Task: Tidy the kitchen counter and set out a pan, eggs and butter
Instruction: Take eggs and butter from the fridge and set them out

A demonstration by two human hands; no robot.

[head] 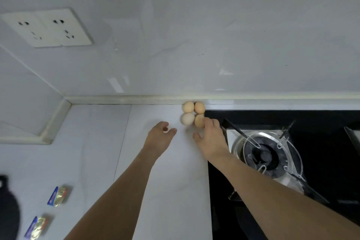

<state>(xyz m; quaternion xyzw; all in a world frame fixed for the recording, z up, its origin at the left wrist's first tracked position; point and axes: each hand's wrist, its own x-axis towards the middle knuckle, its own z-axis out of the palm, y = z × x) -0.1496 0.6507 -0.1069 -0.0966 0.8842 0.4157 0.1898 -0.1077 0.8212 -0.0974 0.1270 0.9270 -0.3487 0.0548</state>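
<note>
Several eggs (pixel 188 107) lie in a tight cluster on the white counter (pixel 101 142) against the back wall, beside the stove. My right hand (pixel 210 138) reaches to the front right egg (pixel 199 121) and its fingertips touch it. My left hand (pixel 161 138) hovers just left of the cluster with loosely curled fingers, holding nothing. Two foil-wrapped butter portions (pixel 59 196) (pixel 38 227) lie on the counter at the lower left. A dark pan (pixel 7 212) shows partly at the left edge.
A black gas stove (pixel 331 119) with a burner (pixel 263 154) and metal pot supports fills the right side. A double wall socket (pixel 48 29) sits on the upper left wall. The counter turns a corner at the left.
</note>
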